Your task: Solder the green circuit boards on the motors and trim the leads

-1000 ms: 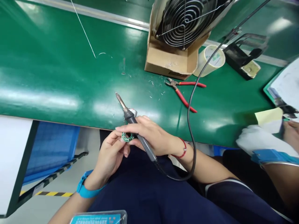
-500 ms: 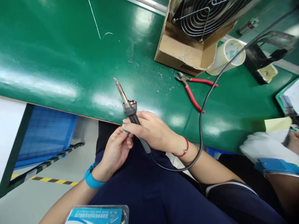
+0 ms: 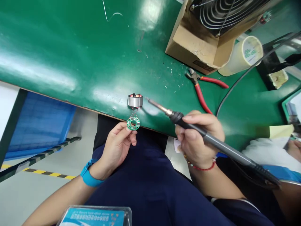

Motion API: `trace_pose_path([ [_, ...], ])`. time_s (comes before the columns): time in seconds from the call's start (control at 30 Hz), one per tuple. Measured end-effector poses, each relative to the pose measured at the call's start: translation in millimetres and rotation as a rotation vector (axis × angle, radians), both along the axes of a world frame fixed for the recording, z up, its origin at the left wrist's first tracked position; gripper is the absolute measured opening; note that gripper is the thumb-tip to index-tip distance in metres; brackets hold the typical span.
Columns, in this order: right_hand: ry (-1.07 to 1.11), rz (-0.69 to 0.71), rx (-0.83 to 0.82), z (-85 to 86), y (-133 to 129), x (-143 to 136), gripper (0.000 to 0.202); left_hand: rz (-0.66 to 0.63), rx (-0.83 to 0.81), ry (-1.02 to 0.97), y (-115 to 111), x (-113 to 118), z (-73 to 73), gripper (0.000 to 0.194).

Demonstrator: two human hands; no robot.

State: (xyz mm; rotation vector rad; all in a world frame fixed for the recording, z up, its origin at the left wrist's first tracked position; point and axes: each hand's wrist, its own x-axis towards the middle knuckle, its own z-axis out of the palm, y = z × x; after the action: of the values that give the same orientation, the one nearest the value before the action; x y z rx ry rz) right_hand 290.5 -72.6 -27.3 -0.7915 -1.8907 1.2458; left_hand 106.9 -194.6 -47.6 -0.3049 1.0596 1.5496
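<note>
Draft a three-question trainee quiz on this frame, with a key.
1. Fill in: the right hand holds a ____.

2. True or false: the red-handled cutters lie open on the bench.

3. The green ring-shaped board in the left hand is wired to which thing?
a) the fan
b) the metal-cased coil unit
c) the cardboard box

Key:
1. soldering iron
2. true
3. b

On the green table, red-handled pliers lie with their handles apart near a cardboard box, which holds a fan, and just beside this box there is a pale cylinder.
</note>
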Motion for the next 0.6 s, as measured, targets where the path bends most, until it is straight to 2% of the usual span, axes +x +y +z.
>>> trace_pose_path([
  [0.1, 0.169, 0.044, -0.035, -4.1, -5.7, -6.5, 0.016, -0.004, 0.01, 0.008, -0.3, 0.2, 0.6, 0.037],
  [0.23, 0.108, 0.146, -0.109, -6.0, -6.7, -10.3, 0.014, -0.005, 0.027, 0.01, 0.2, 1.2, 0.6, 0.033],
  [0.4, 0.07, 0.105, -0.173, -9.3, -4.9, -5.6, 0.017, 0.001, 0.049, 0.011, 0.1, 2.7, -0.7, 0.03],
  [0.6, 0.086, 0.088, -0.171, -10.1, -7.3, -5.5, 0.016, 0.009, 0.06, 0.019, -0.6, 3.9, -1.9, 0.026],
])
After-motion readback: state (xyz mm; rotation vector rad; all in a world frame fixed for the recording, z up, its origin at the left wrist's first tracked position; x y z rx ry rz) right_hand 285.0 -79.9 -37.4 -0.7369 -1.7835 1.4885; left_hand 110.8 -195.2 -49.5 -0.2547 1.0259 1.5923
